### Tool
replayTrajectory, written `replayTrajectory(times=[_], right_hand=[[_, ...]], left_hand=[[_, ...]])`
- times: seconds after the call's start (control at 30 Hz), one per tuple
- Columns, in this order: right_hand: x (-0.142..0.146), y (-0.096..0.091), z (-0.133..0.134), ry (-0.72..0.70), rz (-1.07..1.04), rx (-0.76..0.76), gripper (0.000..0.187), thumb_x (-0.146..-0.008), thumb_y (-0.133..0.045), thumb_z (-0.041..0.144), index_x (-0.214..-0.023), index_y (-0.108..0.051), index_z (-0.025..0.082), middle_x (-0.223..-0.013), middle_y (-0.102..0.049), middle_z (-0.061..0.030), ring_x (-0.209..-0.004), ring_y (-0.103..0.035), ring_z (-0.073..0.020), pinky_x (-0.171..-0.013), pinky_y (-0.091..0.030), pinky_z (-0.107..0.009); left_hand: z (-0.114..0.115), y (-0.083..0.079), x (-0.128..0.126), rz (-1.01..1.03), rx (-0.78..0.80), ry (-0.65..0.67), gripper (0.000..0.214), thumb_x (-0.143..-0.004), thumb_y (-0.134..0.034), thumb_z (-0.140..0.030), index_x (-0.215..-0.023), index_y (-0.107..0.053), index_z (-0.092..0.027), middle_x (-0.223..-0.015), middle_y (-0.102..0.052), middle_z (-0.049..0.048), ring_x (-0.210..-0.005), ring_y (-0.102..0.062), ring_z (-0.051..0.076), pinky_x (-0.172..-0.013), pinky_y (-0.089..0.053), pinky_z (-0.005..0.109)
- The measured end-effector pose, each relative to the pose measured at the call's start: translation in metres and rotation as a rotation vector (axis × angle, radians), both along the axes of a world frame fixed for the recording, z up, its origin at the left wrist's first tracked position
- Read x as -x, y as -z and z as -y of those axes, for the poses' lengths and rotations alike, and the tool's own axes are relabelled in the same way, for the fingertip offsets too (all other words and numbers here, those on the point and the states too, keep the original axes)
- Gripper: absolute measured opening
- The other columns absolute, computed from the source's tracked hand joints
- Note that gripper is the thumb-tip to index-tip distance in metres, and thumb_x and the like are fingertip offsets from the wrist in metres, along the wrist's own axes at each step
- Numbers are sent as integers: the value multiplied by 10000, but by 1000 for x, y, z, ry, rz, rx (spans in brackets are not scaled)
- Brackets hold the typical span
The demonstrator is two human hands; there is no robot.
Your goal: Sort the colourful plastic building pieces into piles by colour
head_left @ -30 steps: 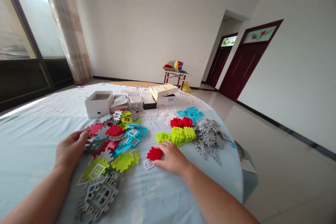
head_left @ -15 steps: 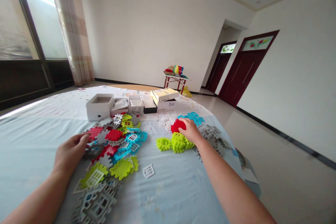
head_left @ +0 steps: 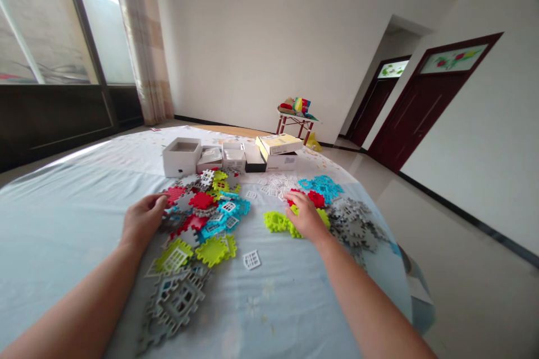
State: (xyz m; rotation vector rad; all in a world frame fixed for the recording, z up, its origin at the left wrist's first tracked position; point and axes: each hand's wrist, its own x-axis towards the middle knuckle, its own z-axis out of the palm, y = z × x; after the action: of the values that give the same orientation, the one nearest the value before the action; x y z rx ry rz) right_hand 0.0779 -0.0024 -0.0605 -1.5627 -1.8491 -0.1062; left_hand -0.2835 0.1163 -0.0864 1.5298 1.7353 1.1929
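My left hand (head_left: pixel 144 221) rests at the left edge of a mixed pile of interlocking building tiles. Its fingers are curled together beside a red tile (head_left: pixel 174 195); what they grip, if anything, is hidden. Red, blue, grey and lime-green tiles with toothed edges overlap in this pile, among them a flat lime-green tile (head_left: pixel 211 251). My right hand (head_left: pixel 309 217) is over the lime-green tiles (head_left: pixel 275 222), thumb and fingers apart, with nothing seen between them. Red tiles (head_left: pixel 315 199) lie just behind it, partly covered by the fingers.
Blue tiles (head_left: pixel 322 186) and grey tiles (head_left: pixel 353 224) are heaped at the right. Small white window pieces (head_left: pixel 275 185) lie behind the green ones, and a white window frame (head_left: pixel 251 259) lies in front. Several boxes, including a white box (head_left: pixel 182 162), line the back of the cloth-covered table (head_left: pixel 295 303).
My right hand has let go of the red tile, which now lies behind it, and its fingers have spread. My left hand stays at the pile's edge. The view has swung left.
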Motion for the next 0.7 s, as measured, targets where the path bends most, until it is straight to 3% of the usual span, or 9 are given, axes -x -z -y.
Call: replayTrajectory(times=[0.23, 0.37, 0.53, 0.7], right_hand=[[89, -8, 32, -418, 34, 188, 265, -785, -552, 255, -1045, -583, 217, -1065, -605, -55, -1012, -520, -181, -907, -354, -346], [133, -9, 49, -614, 107, 201, 436, -761, -583, 411, -1152, -515, 231, -1189, -539, -63, -1119, -444, -191, -953, -301, -350], [176, -11, 59, -765, 275, 154, 587, -741, -567, 511, -1245, -426, 244, -1336, -406, -78, -1242, -286, -239, -1032, -189, -417], [192, -7, 55, -779, 415, 164, 377, -798, -517, 457, -1113, -530, 250, -1310, -441, -48, -1246, -268, -237, -1040, -128, -480]], left_hand=[[1, 2, -3, 47, -32, 1, 460, -676, -464, -459, -948, -626, -125, -731, -667, 67, -568, -567, 146, -530, -430, 233], [1, 6, -4, 59, -59, -11, 457, -673, -456, -475, -920, -635, -135, -708, -661, 58, -563, -566, 149, -513, -427, 233], [2, 6, -4, 58, -69, 0, 453, -671, -454, -476, -909, -643, -140, -702, -669, 52, -540, -562, 143, -511, -432, 234], [5, 1, -5, 59, -69, -14, 467, -661, -468, -473, -926, -645, -132, -696, -672, 55, -534, -569, 145, -506, -433, 237]])
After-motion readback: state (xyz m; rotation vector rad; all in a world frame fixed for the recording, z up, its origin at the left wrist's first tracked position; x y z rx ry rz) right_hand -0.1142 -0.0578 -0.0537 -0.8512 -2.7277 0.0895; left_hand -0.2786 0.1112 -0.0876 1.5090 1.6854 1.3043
